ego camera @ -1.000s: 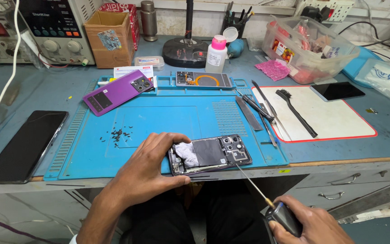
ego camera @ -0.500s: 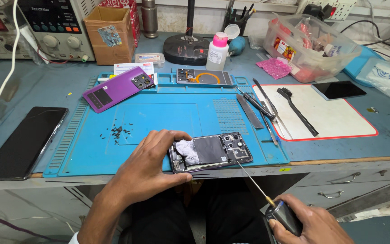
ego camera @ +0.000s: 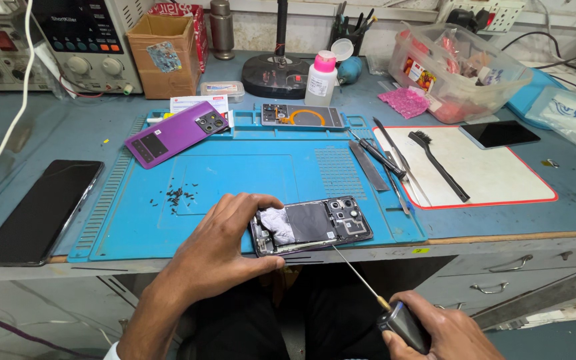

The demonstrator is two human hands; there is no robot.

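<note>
An opened phone lies back-up at the front edge of the blue work mat, its insides and camera cluster exposed, a crumpled white wipe on its left part. My left hand grips the phone's left end, thumb under its near edge. My right hand is below the bench edge, closed on the dark handle of a thin screwdriver whose tip touches the phone's near edge.
A purple back cover and a small heap of black screws lie on the mat. A dark phone rests at left. On the white pad sit a brush and tweezers. Bottle, boxes, bench instruments stand behind.
The view has shifted slightly. Both hands keep their hold, and the screwdriver tip stays at the phone's near edge.
</note>
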